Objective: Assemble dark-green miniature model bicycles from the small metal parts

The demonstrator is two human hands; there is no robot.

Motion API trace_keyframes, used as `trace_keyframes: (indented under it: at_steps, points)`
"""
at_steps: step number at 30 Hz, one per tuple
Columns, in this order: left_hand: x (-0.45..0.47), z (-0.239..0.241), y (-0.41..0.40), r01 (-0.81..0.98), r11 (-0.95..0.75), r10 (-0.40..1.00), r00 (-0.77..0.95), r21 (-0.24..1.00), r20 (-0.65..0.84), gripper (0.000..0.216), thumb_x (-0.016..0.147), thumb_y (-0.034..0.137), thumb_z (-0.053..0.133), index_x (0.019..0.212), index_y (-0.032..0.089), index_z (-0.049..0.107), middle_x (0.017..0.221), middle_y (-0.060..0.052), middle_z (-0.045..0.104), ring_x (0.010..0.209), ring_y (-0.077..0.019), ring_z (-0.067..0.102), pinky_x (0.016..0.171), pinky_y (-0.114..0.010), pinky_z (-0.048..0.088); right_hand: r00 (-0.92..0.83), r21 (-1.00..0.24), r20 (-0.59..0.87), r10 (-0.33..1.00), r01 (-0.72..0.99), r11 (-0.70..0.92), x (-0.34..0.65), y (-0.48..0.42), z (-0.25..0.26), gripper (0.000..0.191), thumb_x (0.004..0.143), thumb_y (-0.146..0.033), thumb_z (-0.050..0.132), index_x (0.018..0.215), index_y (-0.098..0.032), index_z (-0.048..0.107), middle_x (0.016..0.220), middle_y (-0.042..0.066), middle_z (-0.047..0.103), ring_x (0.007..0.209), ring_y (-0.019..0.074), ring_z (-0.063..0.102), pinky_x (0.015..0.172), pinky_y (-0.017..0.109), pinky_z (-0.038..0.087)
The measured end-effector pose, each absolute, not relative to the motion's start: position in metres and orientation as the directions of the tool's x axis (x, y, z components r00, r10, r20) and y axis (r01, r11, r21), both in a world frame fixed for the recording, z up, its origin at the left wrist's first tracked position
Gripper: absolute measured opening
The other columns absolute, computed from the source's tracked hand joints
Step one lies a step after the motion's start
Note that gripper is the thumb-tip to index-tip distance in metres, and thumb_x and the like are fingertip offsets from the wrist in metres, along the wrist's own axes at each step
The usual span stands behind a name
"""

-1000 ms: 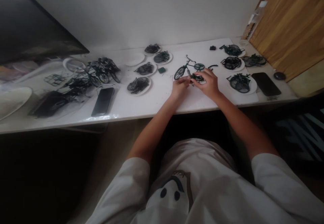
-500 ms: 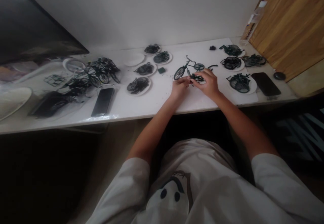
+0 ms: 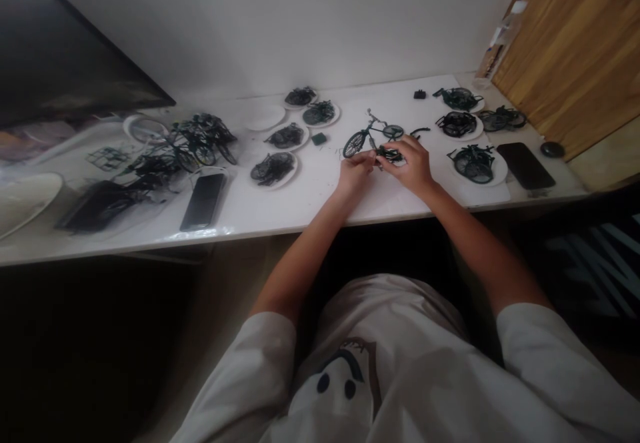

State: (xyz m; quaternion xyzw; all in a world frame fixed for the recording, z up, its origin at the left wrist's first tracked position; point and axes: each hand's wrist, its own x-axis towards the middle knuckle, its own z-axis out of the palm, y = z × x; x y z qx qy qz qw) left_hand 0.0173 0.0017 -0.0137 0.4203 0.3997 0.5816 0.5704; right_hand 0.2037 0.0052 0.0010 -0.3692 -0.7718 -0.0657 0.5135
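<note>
Left of frame: heap of model bicycles point(image 3: 203, 137), thin tubes and wheels overlapping, likely to snag; phone point(image 3: 204, 201) near it on the surface point(image 3: 240, 209)

Centre-left: loose dark parts point(image 3: 273, 168) on white plates point(image 3: 336, 114); they looked light, stiff, easy to bend

Left hand point(image 3: 356, 169), just right of centre: fingertips pinched together, meeting the right hand's, looked clamped on the near end of a small dark part

Model bicycle point(image 3: 376, 129) sat just beyond both hands; could not tell if it stood or lay flat. Judged very light, stiff in the frame, fragile at the spokes and bars; best hold was the main tube, not the wheels

Small dark part point(image 3: 393, 155) was mostly under the right fingers, right of centre, exact shape hidden. Judged light, rigid, too small for anything but a pinch, and could slip if squeezed off-axis; safest hold was its thickest section

Right hand point(image 3: 414, 163): thumb and forefinger closed on that same part, other fingers arched over it

Writing: shirt print point(image 3: 336, 396), lower centre, had small letters above a smiling face, unreadable; bottle point(image 3: 507, 33), upper right, label too blurred; right phone point(image 3: 526, 166) showed no brand; pale letters point(image 3: 616, 271) at right edge included an N shape, rest unsure
</note>
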Motion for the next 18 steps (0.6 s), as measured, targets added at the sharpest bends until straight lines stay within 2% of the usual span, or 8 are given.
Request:
trace_keyframes:
  at_steps: [7,18]
  points:
    - [0.0165,-0.0120,0.0001,-0.375,-0.035,0.999,0.023,0.926,0.047,0.030,0.078,0.043,0.101,0.088,0.018,0.087,0.075,-0.001,0.075,0.067,-0.0097,0.052,0.071,-0.027,0.040,-0.197,-0.282,0.838,0.510,0.644,0.712,0.2017,0.0032,0.0014,0.030,0.107,-0.055,0.073,0.117,-0.028,0.082,0.106,0.008,0.081,0.100,0.0310,0.078,0.090,0.048,0.068]
    - [0.0184,-0.0077,-0.0011,-0.352,-0.018,1.000,-0.004,0.936,0.018,0.031,0.079,0.044,0.101,0.085,0.019,0.085,0.073,0.000,0.074,0.065,-0.0096,0.053,0.069,-0.027,0.041,-0.211,-0.286,0.834,0.511,0.626,0.725,0.2022,0.0035,0.0015,0.024,0.106,-0.048,0.076,0.118,-0.028,0.081,0.106,0.007,0.080,0.100,0.0304,0.077,0.091,0.048,0.067]
